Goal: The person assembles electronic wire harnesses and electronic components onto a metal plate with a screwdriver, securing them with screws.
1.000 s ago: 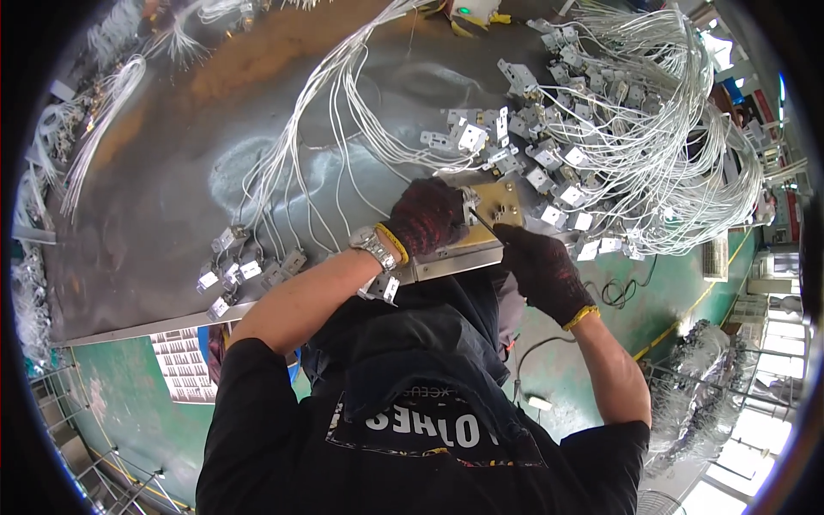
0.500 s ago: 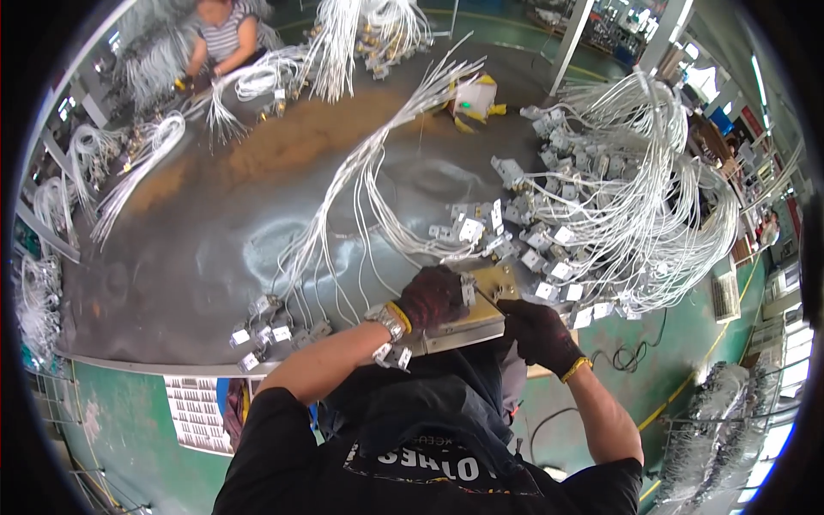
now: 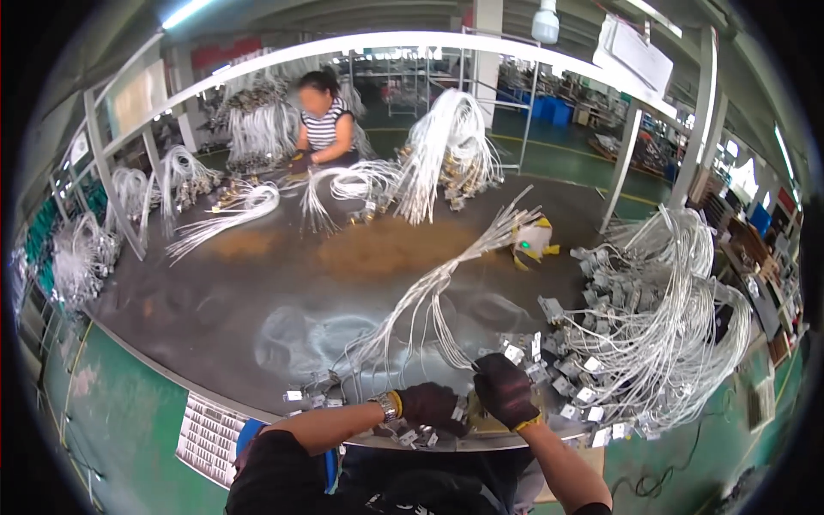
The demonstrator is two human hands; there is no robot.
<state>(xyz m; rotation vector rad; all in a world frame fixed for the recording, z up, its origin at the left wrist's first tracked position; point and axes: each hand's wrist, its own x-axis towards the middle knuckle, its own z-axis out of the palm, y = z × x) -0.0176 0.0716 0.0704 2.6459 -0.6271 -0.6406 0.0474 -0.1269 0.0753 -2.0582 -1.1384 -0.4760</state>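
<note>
My left hand (image 3: 429,405), in a dark red-black glove with a yellow cuff, closes around a small silvery metal bracket (image 3: 461,408) at the table's near edge. My right hand (image 3: 506,391), gloved alike, is beside it with curled fingers; what they hold, if anything, is hidden. Beneath both hands lies a brass-coloured plate (image 3: 491,422), mostly covered. A bundle of white cables (image 3: 436,281) stretches from the far right of the table toward my hands, fanning out at its near end. Some small metal brackets (image 3: 319,397) lie left of my left hand.
A large heap of white cables with metal brackets (image 3: 652,343) fills the table's right side. Near the bundle's far end sits a white-and-yellow box (image 3: 534,239) with a green light. Across the dark table (image 3: 215,318) a person (image 3: 326,124) works among more cable bundles (image 3: 446,154).
The view has tilted up, showing more of the far side. My right hand has moved from the plate's right side to above it, closer to the cables. The left stays by the plate.
</note>
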